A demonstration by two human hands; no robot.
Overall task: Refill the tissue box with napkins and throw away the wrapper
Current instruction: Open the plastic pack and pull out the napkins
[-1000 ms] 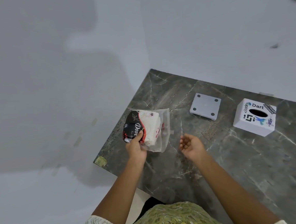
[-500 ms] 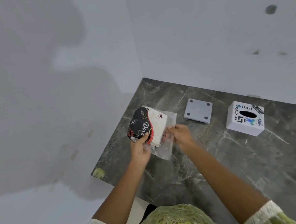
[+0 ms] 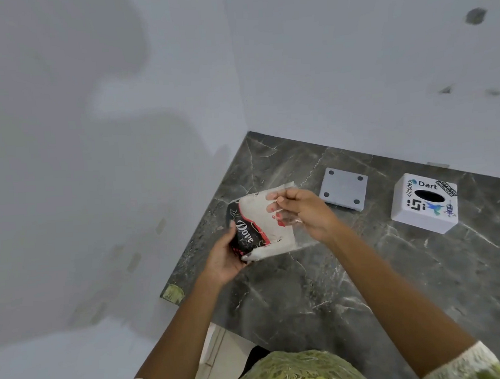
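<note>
Right hand [image 3: 308, 212] now reaches inside the napkin pack [image 3: 262, 226].

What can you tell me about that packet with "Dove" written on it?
The clear plastic napkin packet has a black panel with white "Dove" script and red trim, and white napkins show through the film. It is held tilted above the dark marble counter, not resting on it. The left hand grips its black end; the right hand pinches the loose clear film at the other end. Whether it is torn open, I cannot tell.
</note>
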